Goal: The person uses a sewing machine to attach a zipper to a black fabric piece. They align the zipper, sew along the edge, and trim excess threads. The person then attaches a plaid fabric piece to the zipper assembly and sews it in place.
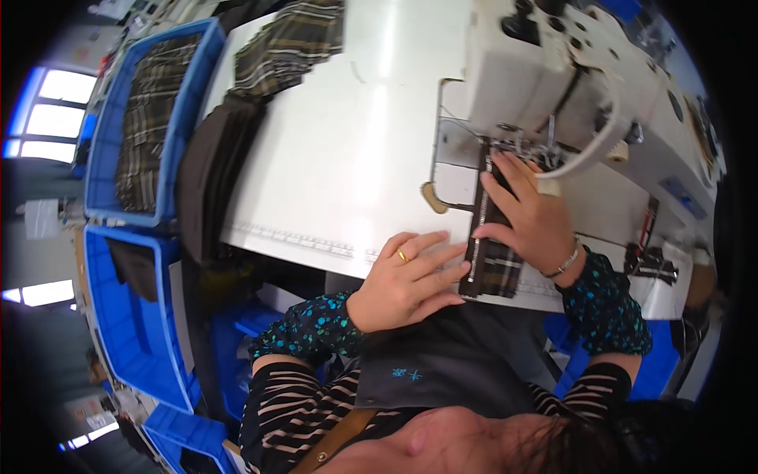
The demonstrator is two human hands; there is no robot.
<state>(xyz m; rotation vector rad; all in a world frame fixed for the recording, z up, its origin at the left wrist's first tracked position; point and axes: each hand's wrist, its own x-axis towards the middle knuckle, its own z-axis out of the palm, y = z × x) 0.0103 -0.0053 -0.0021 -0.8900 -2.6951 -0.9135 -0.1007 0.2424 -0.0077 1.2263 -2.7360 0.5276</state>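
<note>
A dark zipper strip (474, 259) lies lengthwise on dark plaid fabric (499, 278) leading up to the presser foot (509, 141) of a white sewing machine (513, 71). My right hand (523, 209) rests on this piece with fingers spread and pressing down, its fingertips close beside the foot and partly hiding the fabric. My left hand (407, 280) lies open at the front of the white worktable (332, 158), fingertips at the zipper's left edge. The needle is too small to make out.
Stacked dark fabric (217, 174) and plaid pieces (284, 43) lie on the table's left. Beyond are blue bins with plaid cloth (154, 118) and dark cloth (130, 268). Small tools (651, 261) sit at the right. More blue bins (178, 430) stand lower left.
</note>
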